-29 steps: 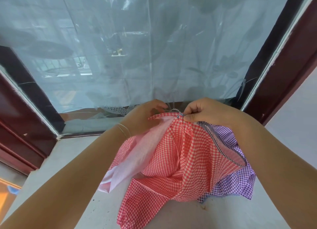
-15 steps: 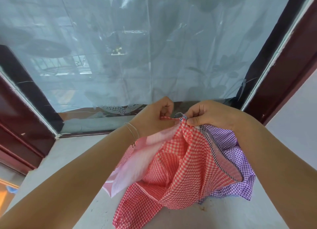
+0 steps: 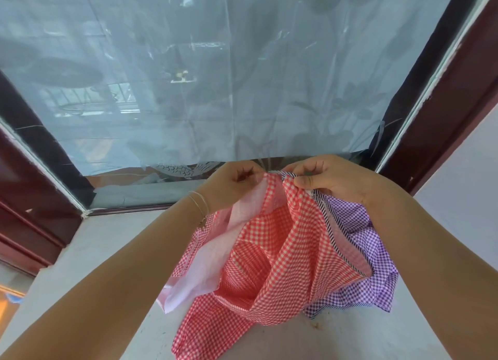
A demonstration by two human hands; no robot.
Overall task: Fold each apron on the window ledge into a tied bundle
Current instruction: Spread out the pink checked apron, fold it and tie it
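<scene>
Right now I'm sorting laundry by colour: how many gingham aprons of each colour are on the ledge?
Red gingham apron, pinched by left hand and right hand: 1
Purple gingham apron: 1
Total: 2

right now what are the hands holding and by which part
Both hands pinch the red checked apron by its top edge: the left hand at the pink-lined side, the right hand where the striped trim meets it.

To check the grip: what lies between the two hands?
Head view: only the red checked apron's gathered top edge spans between left hand and right hand.
</scene>
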